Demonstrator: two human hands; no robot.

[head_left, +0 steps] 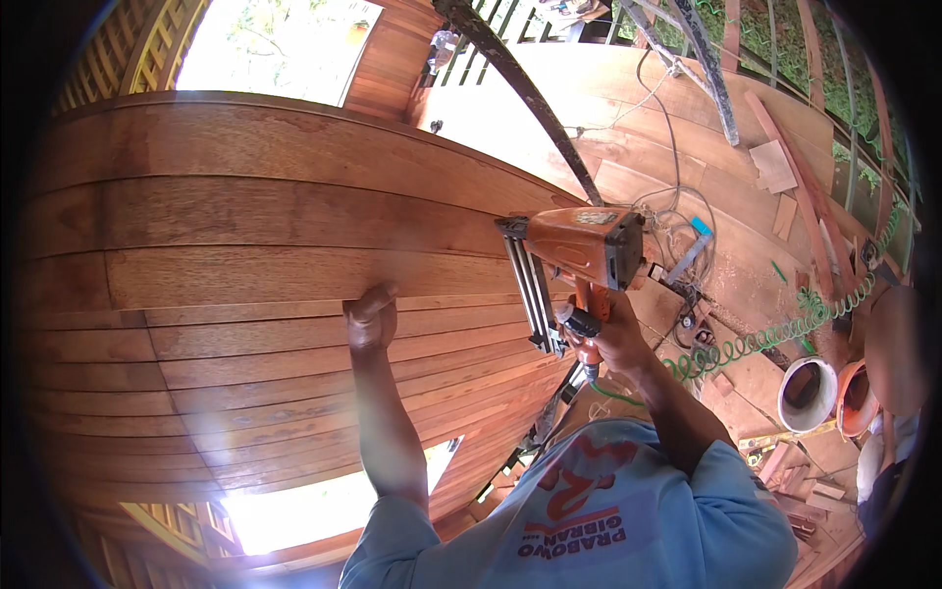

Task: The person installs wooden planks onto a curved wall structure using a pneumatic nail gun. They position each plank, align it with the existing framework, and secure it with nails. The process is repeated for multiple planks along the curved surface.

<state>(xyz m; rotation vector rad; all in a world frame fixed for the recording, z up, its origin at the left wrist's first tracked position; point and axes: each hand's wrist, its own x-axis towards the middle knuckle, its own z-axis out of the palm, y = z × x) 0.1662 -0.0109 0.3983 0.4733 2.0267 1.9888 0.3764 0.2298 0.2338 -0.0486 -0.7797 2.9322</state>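
Wooden planks (pixel 245 275) overlap in rows across a wall on my left. My left hand (pixel 373 316) is closed at the lower edge of one plank, with the thumb over its face; the other fingers are partly hidden. In my right hand (pixel 618 334) is the handle of an orange nail gun (pixel 579 240). Its dark nose is against or very close to the planks; actual contact cannot be told. The gun's long metal magazine (pixel 530 290) runs down beside the planks, and a green coiled air hose (pixel 765 339) belongs to the tool's surroundings.
Cables, a handsaw (pixel 690 250) with a blue handle and wood offcuts (pixel 773 167) lie on the plank floor. A dark metal pole (pixel 530 93) slants down near the gun. Two buckets (pixel 807 395) stand at right, beside another person (pixel 893 353). Window openings (pixel 280 49) break the wall.
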